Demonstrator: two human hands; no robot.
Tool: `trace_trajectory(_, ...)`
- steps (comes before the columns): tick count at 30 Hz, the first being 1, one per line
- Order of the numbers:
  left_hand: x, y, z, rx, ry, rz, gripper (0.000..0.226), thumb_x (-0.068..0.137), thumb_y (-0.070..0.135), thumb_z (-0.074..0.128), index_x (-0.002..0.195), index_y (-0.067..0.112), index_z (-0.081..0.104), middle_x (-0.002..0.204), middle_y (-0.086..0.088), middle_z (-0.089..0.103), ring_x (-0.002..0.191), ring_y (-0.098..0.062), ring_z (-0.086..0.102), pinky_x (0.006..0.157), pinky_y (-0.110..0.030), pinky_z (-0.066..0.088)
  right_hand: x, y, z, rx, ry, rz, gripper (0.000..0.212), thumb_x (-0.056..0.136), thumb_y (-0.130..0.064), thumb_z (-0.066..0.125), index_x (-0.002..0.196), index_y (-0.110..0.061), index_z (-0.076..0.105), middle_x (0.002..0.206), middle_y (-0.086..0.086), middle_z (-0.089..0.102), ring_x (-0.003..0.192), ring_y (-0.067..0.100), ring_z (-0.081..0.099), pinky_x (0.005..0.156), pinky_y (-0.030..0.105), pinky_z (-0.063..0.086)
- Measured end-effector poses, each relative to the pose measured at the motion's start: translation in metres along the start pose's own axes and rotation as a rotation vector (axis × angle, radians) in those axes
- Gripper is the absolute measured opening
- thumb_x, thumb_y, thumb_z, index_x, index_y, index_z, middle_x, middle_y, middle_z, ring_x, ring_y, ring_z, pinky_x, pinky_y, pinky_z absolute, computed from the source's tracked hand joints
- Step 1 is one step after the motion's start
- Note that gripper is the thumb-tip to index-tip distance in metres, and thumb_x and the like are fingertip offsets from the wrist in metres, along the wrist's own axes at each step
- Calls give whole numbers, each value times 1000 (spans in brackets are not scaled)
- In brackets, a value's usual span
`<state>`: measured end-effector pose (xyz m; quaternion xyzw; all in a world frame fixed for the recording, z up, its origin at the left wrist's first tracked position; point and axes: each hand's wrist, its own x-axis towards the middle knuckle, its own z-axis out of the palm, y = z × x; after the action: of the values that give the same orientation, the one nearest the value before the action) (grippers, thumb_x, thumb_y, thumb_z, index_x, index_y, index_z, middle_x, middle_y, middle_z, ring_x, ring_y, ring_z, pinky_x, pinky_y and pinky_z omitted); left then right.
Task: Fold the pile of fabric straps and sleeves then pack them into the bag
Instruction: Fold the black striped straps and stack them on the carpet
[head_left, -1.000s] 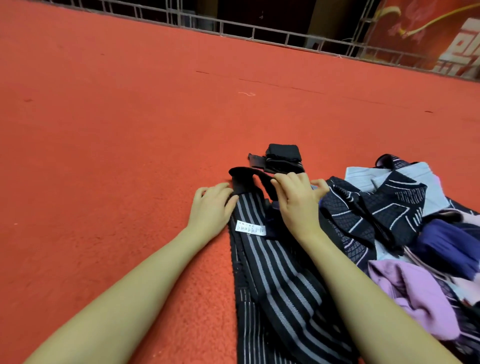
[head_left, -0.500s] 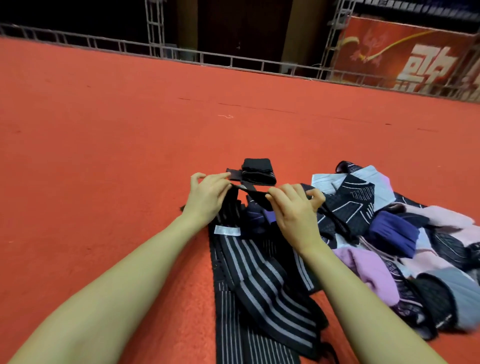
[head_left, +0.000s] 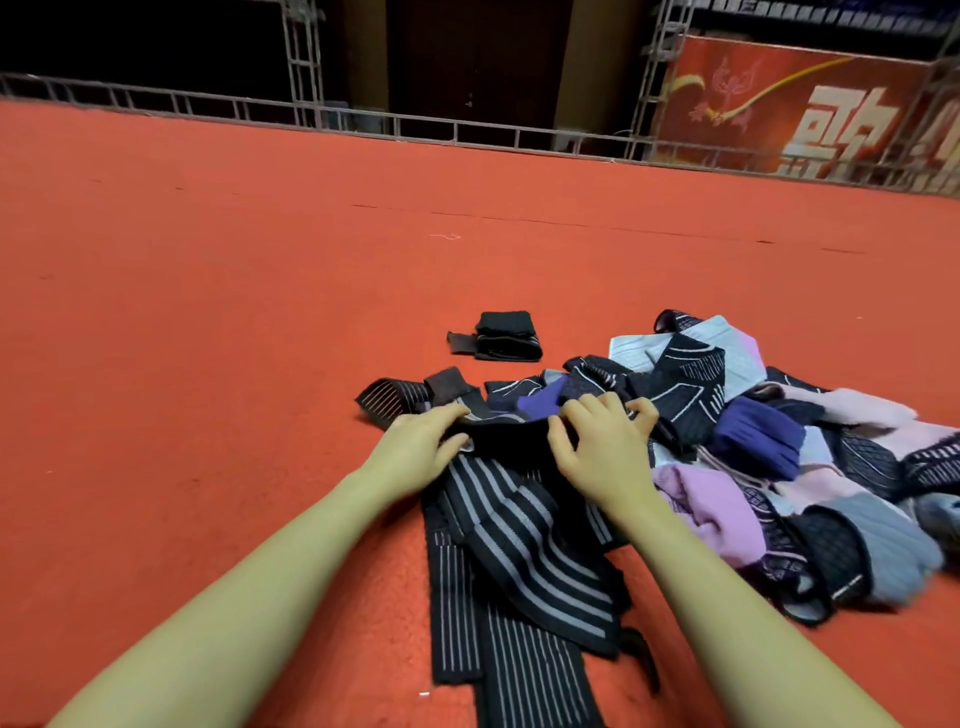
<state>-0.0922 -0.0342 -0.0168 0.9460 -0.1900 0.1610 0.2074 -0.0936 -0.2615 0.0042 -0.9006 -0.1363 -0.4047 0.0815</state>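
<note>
A long black strap with grey stripes (head_left: 524, 551) lies on the red carpet and runs toward me. My left hand (head_left: 415, 447) and my right hand (head_left: 602, 452) both grip its black end (head_left: 506, 439), folded over the striped part. A folded black strap (head_left: 506, 338) sits on the carpet beyond my hands. A pile of straps and sleeves (head_left: 779, 457) in black, purple, pink and grey lies right of my right hand. No bag is in view.
Red carpet (head_left: 208, 338) stretches far to the left and ahead. A metal truss rail (head_left: 467, 130) borders it at the back, with a red banner (head_left: 805, 114) at the back right.
Both hands have brought the strap's black end back toward me and down onto the striped part. The camera has tilted up, showing more of the back rail.
</note>
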Motion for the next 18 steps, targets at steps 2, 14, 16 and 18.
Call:
trace_trajectory(2, -2, 0, 4, 57, -79, -45, 38, 101, 28, 42, 138, 24, 45, 138, 6, 52, 130, -16, 44, 106, -34, 22, 4, -13, -3, 12, -73, 6, 31, 81, -39, 41, 62, -18, 55, 61, -6, 54, 69, 23, 55, 81, 36, 22)
trace_trajectory(14, 16, -35, -7, 255, -119, -223, 46, 103, 34, 31, 148, 25, 30, 156, 7, 24, 145, -14, 14, 111, -37, 10, 64, -68, 37, -78, -502, -221, 47, 94, -53, 40, 125, -18, 49, 124, -2, 52, 119, 21, 44, 100, 43, 7)
trace_trajectory(16, 16, -41, -2, 285, -134, -202, 46, 103, 35, 29, 149, 27, 28, 157, 8, 22, 145, -13, 13, 111, -38, 10, 70, -70, 53, -76, -515, -231, 54, 93, -57, 39, 131, -20, 46, 131, -3, 51, 123, 19, 42, 100, 43, 6)
trace_trajectory(18, 14, -48, 2, 270, -108, -185, 45, 103, 34, 30, 148, 28, 29, 157, 9, 21, 145, -12, 12, 112, -37, 9, 72, -72, 69, -37, -580, -228, 68, 90, -64, 40, 141, -20, 38, 144, -4, 42, 131, 17, 36, 103, 44, 3)
